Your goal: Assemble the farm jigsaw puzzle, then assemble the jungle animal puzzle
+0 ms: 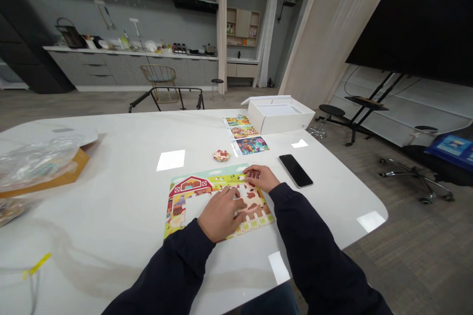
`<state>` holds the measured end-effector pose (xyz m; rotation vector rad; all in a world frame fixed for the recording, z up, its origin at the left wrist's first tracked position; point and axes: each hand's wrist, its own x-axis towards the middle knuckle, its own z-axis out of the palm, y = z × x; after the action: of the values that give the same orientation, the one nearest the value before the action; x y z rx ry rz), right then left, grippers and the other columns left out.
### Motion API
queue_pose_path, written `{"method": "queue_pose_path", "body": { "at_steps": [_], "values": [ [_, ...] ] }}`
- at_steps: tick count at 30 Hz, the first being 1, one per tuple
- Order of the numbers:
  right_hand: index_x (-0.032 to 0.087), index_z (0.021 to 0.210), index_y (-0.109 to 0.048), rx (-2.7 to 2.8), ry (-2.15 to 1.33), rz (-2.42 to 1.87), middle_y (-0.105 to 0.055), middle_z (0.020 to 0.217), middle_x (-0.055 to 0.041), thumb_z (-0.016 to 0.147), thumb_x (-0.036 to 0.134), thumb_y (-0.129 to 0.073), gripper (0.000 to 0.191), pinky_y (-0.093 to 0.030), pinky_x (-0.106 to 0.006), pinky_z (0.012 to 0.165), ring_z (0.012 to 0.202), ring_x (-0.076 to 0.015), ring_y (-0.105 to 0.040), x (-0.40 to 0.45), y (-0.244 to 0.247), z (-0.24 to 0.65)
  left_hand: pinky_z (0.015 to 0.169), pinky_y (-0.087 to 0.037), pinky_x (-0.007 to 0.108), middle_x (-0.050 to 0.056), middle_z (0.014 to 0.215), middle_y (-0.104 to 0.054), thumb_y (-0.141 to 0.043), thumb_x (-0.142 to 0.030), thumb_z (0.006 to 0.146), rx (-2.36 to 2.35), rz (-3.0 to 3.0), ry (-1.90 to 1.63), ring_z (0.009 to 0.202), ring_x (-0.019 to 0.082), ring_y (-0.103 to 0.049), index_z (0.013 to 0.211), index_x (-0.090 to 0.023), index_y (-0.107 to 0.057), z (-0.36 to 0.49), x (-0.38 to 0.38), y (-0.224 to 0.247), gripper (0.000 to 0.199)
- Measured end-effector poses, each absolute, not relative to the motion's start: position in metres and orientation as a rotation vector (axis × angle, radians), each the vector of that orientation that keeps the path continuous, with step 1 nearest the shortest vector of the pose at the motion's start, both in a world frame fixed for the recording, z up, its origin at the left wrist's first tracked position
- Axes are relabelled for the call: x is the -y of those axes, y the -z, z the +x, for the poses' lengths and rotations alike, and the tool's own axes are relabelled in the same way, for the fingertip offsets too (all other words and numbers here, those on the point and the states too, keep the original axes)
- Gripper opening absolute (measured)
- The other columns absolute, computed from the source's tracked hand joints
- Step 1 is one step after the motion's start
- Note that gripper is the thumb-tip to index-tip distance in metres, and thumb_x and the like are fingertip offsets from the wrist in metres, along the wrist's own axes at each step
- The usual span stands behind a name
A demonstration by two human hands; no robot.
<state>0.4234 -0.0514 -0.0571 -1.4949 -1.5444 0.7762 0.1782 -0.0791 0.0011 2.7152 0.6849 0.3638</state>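
A farm jigsaw puzzle [190,184] lies flat on the white table in front of me, showing a red barn, a brown-spotted cow and a fence. White gaps show in its left and middle parts. My left hand [223,214] rests over the middle of the puzzle, its fingers spread and bent against the surface. At the puzzle's upper right edge is my right hand [262,178], fingers drawn together; whatever they hold, if anything, is hidden. Just beyond the puzzle sits a small pile of loose puzzle pieces [221,156].
A black phone [296,170] lies right of the puzzle. Picture sheets [244,133] lie ahead, beside an open white box [279,114]. Clear plastic wrapping [37,159] and cardboard are at the left. A wire with a yellow tag [40,263] lies front left.
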Motion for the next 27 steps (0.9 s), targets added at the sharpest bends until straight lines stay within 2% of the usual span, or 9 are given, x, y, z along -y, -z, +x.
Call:
{"method": "queue_pose_path", "body": {
  "at_steps": [5,9,13,15,20,24,27],
  "values": [
    [0.015,0.096,-0.076,1.550,-0.763,-1.509,-0.072,0.078,-0.0045,0.074,0.032,-0.079,0.028,-0.044,-0.025,0.054,0.060,-0.0121,-0.054,0.052,0.055,0.422,0.094,-0.051,0.039,0.009,0.113,-0.064,-0.061,-0.030,0.095,-0.623,2.656,-0.467,0.107,0.025,-0.060,0.108,-0.025,-0.074,0.165,0.069,-0.012,0.019],
    [0.015,0.096,-0.076,1.529,-0.760,-1.527,-0.072,0.078,-0.0040,0.073,0.036,-0.080,0.031,-0.043,-0.025,0.054,0.058,-0.0114,-0.052,0.053,0.055,0.421,0.095,-0.051,0.036,0.006,0.110,-0.067,-0.050,-0.032,0.101,-0.778,2.530,-0.689,0.105,0.022,-0.063,0.109,-0.025,-0.071,0.107,0.038,-0.017,0.023],
    [0.015,0.095,-0.077,1.531,-0.750,-1.520,-0.071,0.076,-0.0038,0.073,0.035,-0.079,0.029,-0.043,-0.027,0.055,0.058,-0.0119,-0.051,0.055,0.052,0.419,0.093,-0.053,0.039,0.006,0.107,-0.069,-0.050,-0.041,0.100,-1.050,2.506,-0.767,0.104,0.025,-0.063,0.109,-0.024,-0.070,0.036,0.000,0.006,0.027],
    [0.015,0.094,-0.077,1.525,-0.741,-1.530,-0.071,0.076,-0.0036,0.073,0.035,-0.079,0.028,-0.042,-0.027,0.055,0.058,-0.0120,-0.050,0.056,0.050,0.418,0.098,-0.052,0.043,0.008,0.114,-0.068,-0.053,-0.045,0.097,-1.136,2.506,-0.776,0.111,0.027,-0.061,0.113,-0.024,-0.070,0.014,-0.013,0.024,0.031],
    [0.015,0.096,-0.077,1.516,-0.754,-1.535,-0.072,0.077,-0.0045,0.074,0.039,-0.080,0.033,-0.042,-0.028,0.057,0.060,-0.0132,-0.052,0.056,0.049,0.417,0.104,-0.050,0.049,0.010,0.122,-0.066,-0.055,-0.042,0.094,-1.168,2.488,-0.717,0.116,0.029,-0.060,0.112,-0.023,-0.072,0.005,-0.029,0.051,0.031],
    [0.016,0.097,-0.076,1.522,-0.756,-1.538,-0.072,0.078,-0.0048,0.073,0.043,-0.080,0.037,-0.045,-0.030,0.059,0.062,-0.0146,-0.055,0.057,0.049,0.417,0.106,-0.048,0.049,0.010,0.131,-0.064,-0.055,-0.038,0.094,-1.160,2.491,-0.717,0.118,0.029,-0.059,0.107,-0.023,-0.072,0.009,-0.028,0.050,0.026],
    [0.016,0.101,-0.074,1.513,-0.666,-1.532,-0.073,0.082,-0.0064,0.077,0.045,-0.078,0.038,-0.048,-0.032,0.062,0.067,-0.0176,-0.060,0.058,0.045,0.416,0.107,-0.048,0.048,0.010,0.129,-0.066,-0.053,-0.036,0.095,-1.161,2.463,-0.735,0.120,0.029,-0.058,0.102,-0.021,-0.070,0.010,-0.026,0.047,0.024]
  ]
}}
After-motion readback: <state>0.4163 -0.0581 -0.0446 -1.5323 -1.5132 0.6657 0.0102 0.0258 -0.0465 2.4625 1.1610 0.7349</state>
